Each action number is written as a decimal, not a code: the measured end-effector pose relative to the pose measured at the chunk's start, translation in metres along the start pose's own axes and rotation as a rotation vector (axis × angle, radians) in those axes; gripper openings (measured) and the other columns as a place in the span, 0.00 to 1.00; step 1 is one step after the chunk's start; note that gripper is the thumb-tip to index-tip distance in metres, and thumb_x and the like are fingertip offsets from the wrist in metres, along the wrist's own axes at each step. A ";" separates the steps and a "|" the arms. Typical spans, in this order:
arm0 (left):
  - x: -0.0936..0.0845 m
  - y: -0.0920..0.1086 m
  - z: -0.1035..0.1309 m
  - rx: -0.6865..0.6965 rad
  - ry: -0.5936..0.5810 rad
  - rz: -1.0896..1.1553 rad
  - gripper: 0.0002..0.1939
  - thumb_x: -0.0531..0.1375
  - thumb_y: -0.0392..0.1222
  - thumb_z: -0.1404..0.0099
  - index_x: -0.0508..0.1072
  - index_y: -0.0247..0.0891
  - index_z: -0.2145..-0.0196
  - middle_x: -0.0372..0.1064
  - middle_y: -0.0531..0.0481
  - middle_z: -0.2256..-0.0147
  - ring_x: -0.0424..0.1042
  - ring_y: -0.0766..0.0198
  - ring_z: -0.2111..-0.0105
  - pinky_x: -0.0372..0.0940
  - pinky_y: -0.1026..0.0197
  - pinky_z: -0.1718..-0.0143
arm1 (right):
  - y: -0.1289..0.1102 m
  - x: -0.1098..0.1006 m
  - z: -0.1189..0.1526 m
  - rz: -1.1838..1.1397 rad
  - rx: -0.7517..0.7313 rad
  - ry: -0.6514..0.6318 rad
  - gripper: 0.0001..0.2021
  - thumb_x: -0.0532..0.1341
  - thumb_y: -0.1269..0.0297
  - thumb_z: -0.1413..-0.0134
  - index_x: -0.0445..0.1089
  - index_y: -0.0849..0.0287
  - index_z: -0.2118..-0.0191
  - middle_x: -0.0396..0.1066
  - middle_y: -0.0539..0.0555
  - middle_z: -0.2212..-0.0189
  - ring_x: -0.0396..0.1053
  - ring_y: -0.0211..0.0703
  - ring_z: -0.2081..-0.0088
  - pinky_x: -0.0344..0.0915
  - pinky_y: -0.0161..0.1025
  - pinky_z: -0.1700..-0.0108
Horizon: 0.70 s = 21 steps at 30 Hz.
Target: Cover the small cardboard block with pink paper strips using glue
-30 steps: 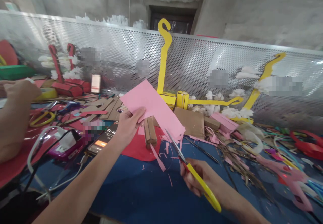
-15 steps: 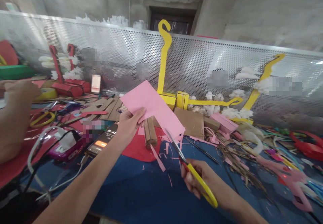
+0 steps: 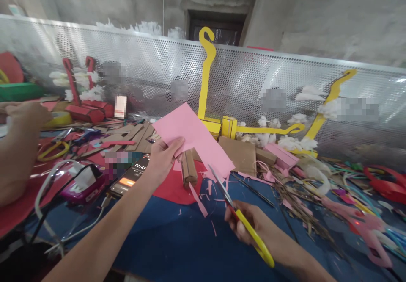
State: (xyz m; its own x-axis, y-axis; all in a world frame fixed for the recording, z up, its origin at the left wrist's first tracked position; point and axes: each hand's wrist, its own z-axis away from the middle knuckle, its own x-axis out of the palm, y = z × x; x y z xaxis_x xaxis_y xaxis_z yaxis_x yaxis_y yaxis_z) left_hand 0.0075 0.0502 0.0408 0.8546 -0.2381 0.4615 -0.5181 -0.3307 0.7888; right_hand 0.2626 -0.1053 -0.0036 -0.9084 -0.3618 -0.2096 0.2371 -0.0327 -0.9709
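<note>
A pink sheet of paper [image 3: 193, 127], cut to an L-like shape, is pinched at its lower left by my left hand [image 3: 163, 159]. My right hand [image 3: 245, 225] is wrapped round the yellow and red handles of scissors [image 3: 253, 236]. The blades point up and left, and their tips meet the lower edge of the sheet. Below the sheet, a brown cardboard block [image 3: 189, 170] rests on a red piece [image 3: 171, 187]. Thin pink offcuts [image 3: 198, 199] lie around it on the blue table.
A lit phone [image 3: 130, 178], a purple power strip [image 3: 84, 184] and cables are on the left, beside another person's arm [image 3: 19, 150]. Yellow hooked pieces [image 3: 206, 78] stand at the perforated panel. Twigs [image 3: 304, 205] and a pink glue gun [image 3: 358, 222] lie right.
The pink sheet has shifted very slightly to the right. My right hand and the scissors have moved a little. A thin pink strip at the sheet's right corner hangs differently.
</note>
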 end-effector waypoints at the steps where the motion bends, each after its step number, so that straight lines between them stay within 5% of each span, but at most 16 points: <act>1: 0.001 0.000 0.001 -0.002 -0.008 -0.004 0.17 0.73 0.44 0.44 0.70 0.35 0.79 0.57 0.58 0.82 0.57 0.74 0.83 0.58 0.67 0.82 | -0.002 -0.001 0.002 0.007 -0.021 0.004 0.28 0.67 0.37 0.48 0.70 0.59 0.57 0.61 0.48 0.70 0.53 0.35 0.73 0.55 0.33 0.71; 9: 0.004 0.001 0.005 -0.025 -0.052 -0.054 0.18 0.72 0.44 0.42 0.69 0.35 0.80 0.58 0.57 0.82 0.56 0.74 0.83 0.55 0.67 0.81 | -0.006 -0.002 0.008 0.032 -0.024 -0.039 0.30 0.61 0.34 0.43 0.68 0.58 0.51 0.61 0.52 0.63 0.56 0.38 0.66 0.57 0.35 0.66; 21: -0.005 -0.009 0.008 0.004 -0.146 -0.242 0.18 0.67 0.48 0.36 0.72 0.35 0.78 0.65 0.53 0.83 0.63 0.69 0.83 0.58 0.65 0.80 | 0.001 0.001 0.006 -0.093 0.013 -0.027 0.31 0.60 0.33 0.42 0.64 0.60 0.53 0.60 0.49 0.69 0.59 0.34 0.72 0.56 0.33 0.71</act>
State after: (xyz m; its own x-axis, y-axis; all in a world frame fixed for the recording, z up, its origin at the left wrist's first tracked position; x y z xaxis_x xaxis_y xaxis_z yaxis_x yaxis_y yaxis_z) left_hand 0.0077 0.0471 0.0284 0.9394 -0.2808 0.1966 -0.3002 -0.3974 0.8671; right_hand 0.2635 -0.1113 -0.0038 -0.9171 -0.3814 -0.1156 0.1569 -0.0790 -0.9845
